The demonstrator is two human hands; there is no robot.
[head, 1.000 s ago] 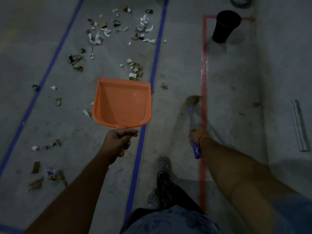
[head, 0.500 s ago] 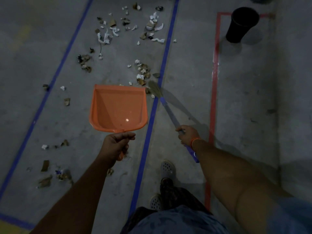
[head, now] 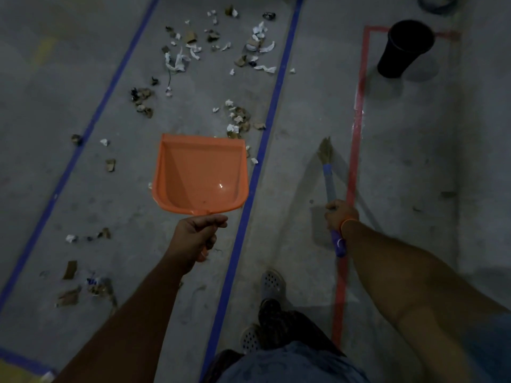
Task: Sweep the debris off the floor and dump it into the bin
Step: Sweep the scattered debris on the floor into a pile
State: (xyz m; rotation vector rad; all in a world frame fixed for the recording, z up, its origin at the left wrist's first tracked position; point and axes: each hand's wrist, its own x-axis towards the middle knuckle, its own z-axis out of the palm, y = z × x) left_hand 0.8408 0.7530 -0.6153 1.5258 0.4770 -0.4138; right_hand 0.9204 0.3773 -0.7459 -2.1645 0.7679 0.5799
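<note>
Your left hand [head: 195,234] grips one orange dustpan [head: 200,174] by its handle; your right hand [head: 340,215] is wrapped round one small broom [head: 329,172], bristles between the blue and red floor lines. Debris [head: 215,59] lies scattered beyond the dustpan's lip. One black bin [head: 405,48] stands farthest, well apart.

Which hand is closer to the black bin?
The right hand. It grips the broom by the red tape line, below the black bin. The left hand, holding the orange dustpan, is farther off, across the blue line.
</note>
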